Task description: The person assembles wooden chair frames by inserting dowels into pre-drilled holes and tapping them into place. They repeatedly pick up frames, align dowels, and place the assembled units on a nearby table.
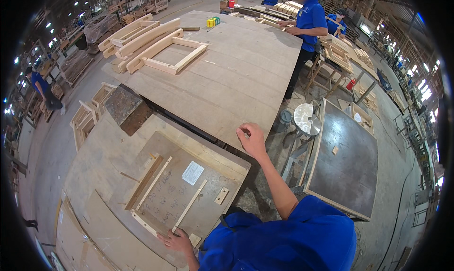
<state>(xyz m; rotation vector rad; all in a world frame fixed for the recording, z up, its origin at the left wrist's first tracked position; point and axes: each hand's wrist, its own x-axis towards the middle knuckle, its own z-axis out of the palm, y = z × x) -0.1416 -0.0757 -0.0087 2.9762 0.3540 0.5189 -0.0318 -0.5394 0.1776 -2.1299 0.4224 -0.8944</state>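
On the near pale wooden bench [101, 150], a flat brown board [161, 146] bearing narrow pale wooden strips [190, 206] is touched by the spread left hand [177, 242]; whether anything is held by the curled right hand [252, 138], well apart, cannot be told. Beyond, one pale rectangular wooden frame [193, 60] appears assembled; on the board, assembly seems unstarted.

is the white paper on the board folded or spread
Spread: the white paper lies flat on the board, all four corners showing.

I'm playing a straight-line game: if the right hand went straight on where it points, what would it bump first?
The right hand points out over the big brown board. The way looks free at first, then perhaps the nearest pale wooden frame on it, though the hand's height is hard to tell.
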